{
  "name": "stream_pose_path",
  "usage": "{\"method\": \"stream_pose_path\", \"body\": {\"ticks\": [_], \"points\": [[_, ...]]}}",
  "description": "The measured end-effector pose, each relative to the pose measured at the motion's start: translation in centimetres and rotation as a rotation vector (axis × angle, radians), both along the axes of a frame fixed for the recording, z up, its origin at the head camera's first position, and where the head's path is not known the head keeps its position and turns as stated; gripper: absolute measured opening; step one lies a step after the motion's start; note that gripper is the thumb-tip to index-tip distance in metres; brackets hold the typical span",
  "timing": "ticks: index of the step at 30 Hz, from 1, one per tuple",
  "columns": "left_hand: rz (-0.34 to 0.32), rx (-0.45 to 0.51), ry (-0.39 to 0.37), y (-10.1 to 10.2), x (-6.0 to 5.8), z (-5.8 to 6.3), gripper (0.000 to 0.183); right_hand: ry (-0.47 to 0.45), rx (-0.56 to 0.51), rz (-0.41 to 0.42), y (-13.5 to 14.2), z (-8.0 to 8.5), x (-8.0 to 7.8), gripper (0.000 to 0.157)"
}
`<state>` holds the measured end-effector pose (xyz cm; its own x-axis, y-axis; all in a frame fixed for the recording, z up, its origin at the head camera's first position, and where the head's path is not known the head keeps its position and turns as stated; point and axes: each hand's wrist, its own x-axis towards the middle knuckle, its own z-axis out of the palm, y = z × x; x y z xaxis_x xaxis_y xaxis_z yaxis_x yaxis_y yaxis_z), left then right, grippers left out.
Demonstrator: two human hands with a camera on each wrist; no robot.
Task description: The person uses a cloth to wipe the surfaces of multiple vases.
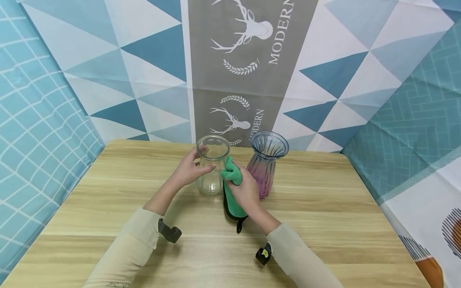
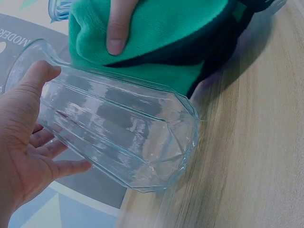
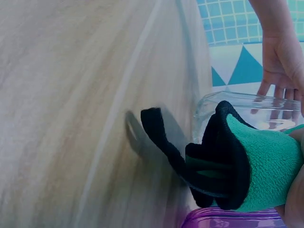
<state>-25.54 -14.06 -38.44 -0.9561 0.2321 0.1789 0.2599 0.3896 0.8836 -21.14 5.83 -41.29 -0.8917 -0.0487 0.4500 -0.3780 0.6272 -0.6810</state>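
Observation:
A clear glass vase (image 1: 209,176) with a wide round rim and ribbed sides stands upright near the table's back edge. My left hand (image 1: 193,168) holds it around the neck; in the left wrist view the thumb (image 2: 40,76) lies on one side and the fingers spread along the other. With my right hand (image 1: 246,188) I grip a folded green cloth (image 1: 235,200) with black edging, bunched at its top and close beside the clear vase. A black loop (image 3: 164,137) hangs from the cloth's lower end. My right palm is mostly hidden.
Just right of the cloth stands a second glass vase (image 1: 266,164), blue at its flared rim and purple below. Behind the wood-grain table (image 1: 201,256) hangs a patterned cloth backdrop (image 1: 158,72), with more covering (image 1: 32,100) at the left.

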Motion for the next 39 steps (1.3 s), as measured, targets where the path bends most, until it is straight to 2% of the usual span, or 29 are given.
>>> {"method": "stream_pose_path", "body": {"ticks": [8, 15, 23, 32, 39], "points": [[-0.008, 0.022, 0.029, -0.1, 0.1, 0.0, 0.069, 0.056, -0.044, -0.005, -0.1, 1.1, -0.3, 0.058], [-0.020, 0.026, 0.019, 0.2, 0.0, -0.2, 0.068, 0.023, -0.040, -0.003, -0.3, 1.0, -0.5, 0.058], [-0.019, 0.028, 0.046, 0.0, 0.2, -0.1, 0.068, -0.003, 0.003, 0.011, -0.5, 0.6, -0.5, 0.054], [0.082, 0.006, 0.042, 0.7, 0.4, -0.2, 0.082, -0.046, 0.057, -0.003, -0.6, 0.0, 0.1, 0.052], [0.130, -0.030, 0.083, 1.1, 0.4, -0.1, 0.076, -0.017, 0.057, -0.023, -0.4, 0.1, 0.1, 0.052]]}}
